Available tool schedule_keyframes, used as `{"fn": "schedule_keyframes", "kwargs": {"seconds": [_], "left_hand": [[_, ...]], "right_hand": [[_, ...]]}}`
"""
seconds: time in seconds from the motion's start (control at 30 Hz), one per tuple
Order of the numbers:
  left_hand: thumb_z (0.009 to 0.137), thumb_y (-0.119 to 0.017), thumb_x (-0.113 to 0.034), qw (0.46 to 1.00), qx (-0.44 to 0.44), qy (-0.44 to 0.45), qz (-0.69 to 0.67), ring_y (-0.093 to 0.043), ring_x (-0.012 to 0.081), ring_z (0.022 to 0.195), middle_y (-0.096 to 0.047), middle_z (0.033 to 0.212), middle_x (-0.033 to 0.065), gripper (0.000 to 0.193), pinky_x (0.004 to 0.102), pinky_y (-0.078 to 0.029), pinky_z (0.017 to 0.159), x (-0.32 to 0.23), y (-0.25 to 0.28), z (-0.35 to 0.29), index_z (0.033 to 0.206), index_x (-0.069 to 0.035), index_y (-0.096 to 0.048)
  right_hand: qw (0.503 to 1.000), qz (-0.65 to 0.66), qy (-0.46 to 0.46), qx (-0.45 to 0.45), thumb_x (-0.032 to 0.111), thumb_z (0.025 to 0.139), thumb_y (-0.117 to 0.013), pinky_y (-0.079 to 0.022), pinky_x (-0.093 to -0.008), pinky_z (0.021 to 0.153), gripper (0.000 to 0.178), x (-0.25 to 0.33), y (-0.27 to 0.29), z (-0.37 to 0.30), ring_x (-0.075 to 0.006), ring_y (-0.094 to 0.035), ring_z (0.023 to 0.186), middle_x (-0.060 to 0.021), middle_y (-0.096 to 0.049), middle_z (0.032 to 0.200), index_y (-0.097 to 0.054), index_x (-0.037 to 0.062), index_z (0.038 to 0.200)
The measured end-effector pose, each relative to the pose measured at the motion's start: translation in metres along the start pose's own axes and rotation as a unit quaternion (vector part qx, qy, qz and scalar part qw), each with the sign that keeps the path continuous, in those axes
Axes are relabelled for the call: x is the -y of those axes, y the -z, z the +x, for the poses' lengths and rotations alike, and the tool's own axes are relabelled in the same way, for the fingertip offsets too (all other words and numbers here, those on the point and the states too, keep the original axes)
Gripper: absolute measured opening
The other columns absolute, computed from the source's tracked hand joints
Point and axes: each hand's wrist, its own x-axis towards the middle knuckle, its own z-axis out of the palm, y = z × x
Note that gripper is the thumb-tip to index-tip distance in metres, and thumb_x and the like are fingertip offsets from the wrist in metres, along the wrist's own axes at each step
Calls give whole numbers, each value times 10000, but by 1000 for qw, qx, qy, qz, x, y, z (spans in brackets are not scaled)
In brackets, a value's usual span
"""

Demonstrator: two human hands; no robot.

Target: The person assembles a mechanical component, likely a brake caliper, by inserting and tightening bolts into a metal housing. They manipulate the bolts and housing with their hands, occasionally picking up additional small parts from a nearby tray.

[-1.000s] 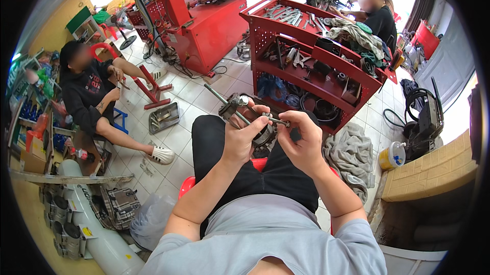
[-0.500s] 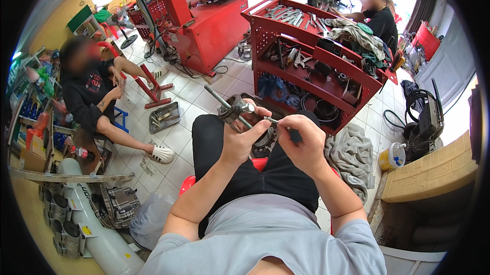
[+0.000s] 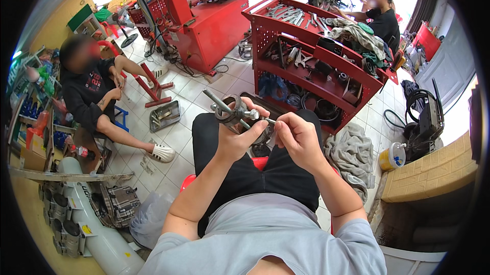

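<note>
My left hand (image 3: pixel 235 141) is closed around a greyish metal part with an open ring (image 3: pixel 236 110) and a long rod sticking out to the upper left. A shiny bolt head (image 3: pixel 252 115) shows on the part beside my fingers. Close on the right, my right hand (image 3: pixel 302 140) pinches a thin metal shaft (image 3: pixel 272 121) between thumb and fingertips. The shaft's left end meets my left fingertips; whether it sits inside the part is too small to tell. Both hands are above my lap, over my black trousers (image 3: pixel 224 173).
Ahead stands a red tool cart (image 3: pixel 311 78) with wrenches and rags. A grey tray (image 3: pixel 165 117) of parts lies on the floor. One person (image 3: pixel 92 83) sits at left; another (image 3: pixel 382 17) is behind the cart. A grey cloth (image 3: pixel 351 157) and white bucket (image 3: pixel 392 156) are at right.
The ringed part has turned slightly in my left hand, its ring showing rounder. My right fingers have shifted a little, baring more of the shaft. The person behind the cart has turned their head.
</note>
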Motion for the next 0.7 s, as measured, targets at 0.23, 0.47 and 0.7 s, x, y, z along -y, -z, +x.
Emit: {"fn": "schedule_keyframes", "kwargs": {"seconds": [0.23, 0.47, 0.7], "left_hand": [[825, -634, 78, 1000, -16, 1, -8, -611, 94, 897, -628, 1007, 101, 362, 237, -521, 778, 1, -1, -1, 1106, -56, -449], [828, -645, 72, 995, -36, 35, -87, -608, 80, 889, -630, 1010, 87, 367, 215, -509, 762, 6, -2, -4, 1108, -69, -454], [816, -619, 106, 999, 2, -30, -14, -626, 121, 910, -631, 997, 94, 338, 259, -525, 800, 1, -3, -2, 1068, -58, -465]], "right_hand": [[986, -87, 119, -75, 22, 856, -643, -436, -242, 552, 92, 2, -5, 0, -104, -545, 619, -67, -582, 713, -585, -2, 923], [959, -134, 221, -120, 9, 836, -656, -438, -255, 553, 125, 2, -9, 2, -129, -551, 629, -89, -595, 773, -589, -3, 941], [998, 12, 49, -26, 122, 941, -557, -398, -231, 520, 132, -3, -6, -2, -77, -496, 578, -27, -535, 666, -579, -6, 915]]}}
